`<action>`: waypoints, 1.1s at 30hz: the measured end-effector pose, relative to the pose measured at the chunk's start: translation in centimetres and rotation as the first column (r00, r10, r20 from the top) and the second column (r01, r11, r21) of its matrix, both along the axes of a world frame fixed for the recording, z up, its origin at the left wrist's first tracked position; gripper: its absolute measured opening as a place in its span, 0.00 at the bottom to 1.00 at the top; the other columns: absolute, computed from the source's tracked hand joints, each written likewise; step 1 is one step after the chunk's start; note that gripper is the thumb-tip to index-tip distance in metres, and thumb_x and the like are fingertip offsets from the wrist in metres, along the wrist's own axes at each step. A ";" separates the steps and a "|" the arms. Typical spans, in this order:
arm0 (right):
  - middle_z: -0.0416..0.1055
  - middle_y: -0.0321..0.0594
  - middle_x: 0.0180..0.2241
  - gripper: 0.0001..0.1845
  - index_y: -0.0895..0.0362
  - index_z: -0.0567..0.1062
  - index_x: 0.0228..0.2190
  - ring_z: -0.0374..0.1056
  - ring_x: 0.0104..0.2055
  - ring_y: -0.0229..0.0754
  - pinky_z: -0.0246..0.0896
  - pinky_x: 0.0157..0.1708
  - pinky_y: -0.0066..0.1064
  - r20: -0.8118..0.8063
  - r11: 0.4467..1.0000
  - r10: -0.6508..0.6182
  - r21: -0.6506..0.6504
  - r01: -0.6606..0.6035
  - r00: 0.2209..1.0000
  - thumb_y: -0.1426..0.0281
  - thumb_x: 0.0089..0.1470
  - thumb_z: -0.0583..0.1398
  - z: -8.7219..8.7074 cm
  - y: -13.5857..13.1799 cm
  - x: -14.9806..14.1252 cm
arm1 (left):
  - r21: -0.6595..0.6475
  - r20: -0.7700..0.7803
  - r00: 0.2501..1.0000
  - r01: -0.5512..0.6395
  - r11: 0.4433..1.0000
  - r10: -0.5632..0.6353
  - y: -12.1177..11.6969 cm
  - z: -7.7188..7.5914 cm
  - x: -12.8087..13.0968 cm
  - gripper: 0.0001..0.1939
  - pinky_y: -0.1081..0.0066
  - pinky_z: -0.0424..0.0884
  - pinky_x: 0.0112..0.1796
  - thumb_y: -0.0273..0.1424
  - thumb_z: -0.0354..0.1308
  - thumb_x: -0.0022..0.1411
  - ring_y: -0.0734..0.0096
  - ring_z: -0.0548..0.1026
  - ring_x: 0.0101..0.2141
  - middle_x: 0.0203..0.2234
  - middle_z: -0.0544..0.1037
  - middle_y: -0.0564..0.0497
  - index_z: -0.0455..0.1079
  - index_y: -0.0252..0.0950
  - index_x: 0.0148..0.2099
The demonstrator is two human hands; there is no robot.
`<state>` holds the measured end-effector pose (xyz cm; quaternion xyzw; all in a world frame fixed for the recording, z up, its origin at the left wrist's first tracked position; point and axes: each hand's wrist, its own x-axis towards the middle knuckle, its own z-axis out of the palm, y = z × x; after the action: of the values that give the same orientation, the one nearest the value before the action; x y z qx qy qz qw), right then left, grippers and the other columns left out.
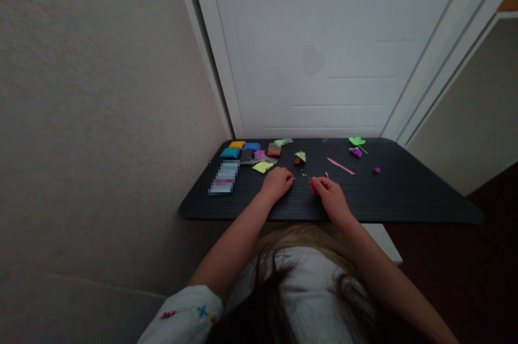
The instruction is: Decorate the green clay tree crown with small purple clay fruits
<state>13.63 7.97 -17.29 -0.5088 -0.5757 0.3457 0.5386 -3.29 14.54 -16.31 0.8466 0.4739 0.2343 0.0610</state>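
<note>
The left hand [278,183] rests at the near side of the black tabletop [413,198], left of its middle. Its fingers are bent, and a small purple piece [294,178] lies at the fingertips; whether they grip it cannot be told. The right hand [328,193] is positioned just to the right, apart from the left hand. Its thumb and fingers are drawn together in a pinch; any item between them is too small to identify.

Yellow crumbs [304,175] lie on the surface beyond the gap between the hands. A small figure with a white-spotted green cap and a red base [300,158] stands beyond them. A small pink piece [327,175] is located just beyond the right hand, and a long pink modeling tool [341,166] lies diagonally farther to the right.

At the far right, a green lobed leaf shape [356,142] adjoins a purple cluster [356,153]. A purple ball [376,170] is located nearer and to the right of these.

To the far left, packets in orange [237,144], teal, blue, black, purple, red and green are grouped. A yellow packet [264,166] lies beyond the left hand. A pixelated rectangular item [225,177] occupies the left side of the tabletop.
</note>
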 end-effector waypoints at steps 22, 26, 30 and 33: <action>0.63 0.32 0.19 0.17 0.57 0.68 0.19 0.56 0.22 0.34 0.50 0.25 0.28 0.007 0.998 -0.060 0.001 0.060 0.998 0.56 0.39 0.61 0.4 -0.4 -0.1 | 0.085 -0.103 0.991 -0.075 0.994 0.084 0.0 0.0 -0.3 0.14 0.68 0.63 0.41 0.36 0.48 0.59 0.66 0.69 0.37 0.33 0.75 0.47 0.73 0.35 0.35; 0.63 0.32 0.19 0.17 0.56 0.67 0.20 0.57 0.23 0.34 0.51 0.26 0.28 0.004 0.998 -0.060 0.006 0.060 0.998 0.55 0.41 0.60 0.4 -0.4 0.0 | 0.066 -0.086 0.992 -0.087 0.994 0.093 0.2 -0.1 -0.4 0.13 0.69 0.63 0.41 0.34 0.48 0.59 0.67 0.69 0.37 0.33 0.75 0.47 0.73 0.36 0.35; 0.63 0.32 0.19 0.17 0.56 0.67 0.20 0.57 0.23 0.35 0.51 0.26 0.28 -0.002 0.999 -0.050 0.001 0.050 0.999 0.55 0.41 0.60 0.4 -0.4 -0.1 | 0.043 -0.059 0.994 -0.088 0.995 0.090 0.5 -0.4 -0.5 0.10 0.69 0.64 0.40 0.33 0.51 0.57 0.69 0.69 0.37 0.33 0.75 0.49 0.72 0.36 0.35; 0.63 0.31 0.19 0.17 0.56 0.67 0.20 0.57 0.23 0.35 0.50 0.25 0.28 -0.006 0.999 -0.041 -0.003 0.041 0.999 0.55 0.40 0.61 0.4 -0.4 -0.1 | 0.041 -0.042 0.995 -0.092 0.995 0.093 0.5 -0.6 -0.6 0.09 0.68 0.64 0.39 0.32 0.52 0.56 0.69 0.69 0.36 0.32 0.74 0.50 0.71 0.35 0.35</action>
<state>13.53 7.56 -16.87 -0.5203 -0.5630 0.3370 0.5466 -3.85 15.07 -16.87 0.8297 0.5093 0.2274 0.0233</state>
